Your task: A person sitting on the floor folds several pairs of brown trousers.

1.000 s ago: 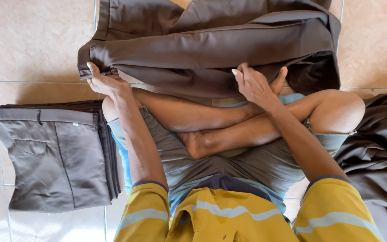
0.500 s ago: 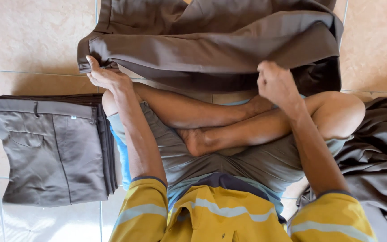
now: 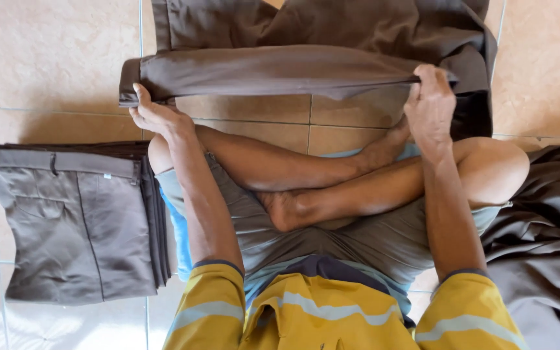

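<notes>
Brown trousers [image 3: 280,68], folded lengthwise, held stretched crosswise just above the tiled floor.

Head camera, looking steeply down at the lap and the floor

The single view looks down from the head, close over crossed legs, facing forward across the tiled floor [image 3: 46,58]; the floor's far edge is cut off, so how far it extends is probably not judgeable.

Floor [image 3: 53,58]: large beige/tan glazed tiles w/ thin grey grout lines [image 3: 241,120]. Bright daylight glare on tiles at lower left [image 3: 66,330]. No walls, furniture or windows in view.
</notes>
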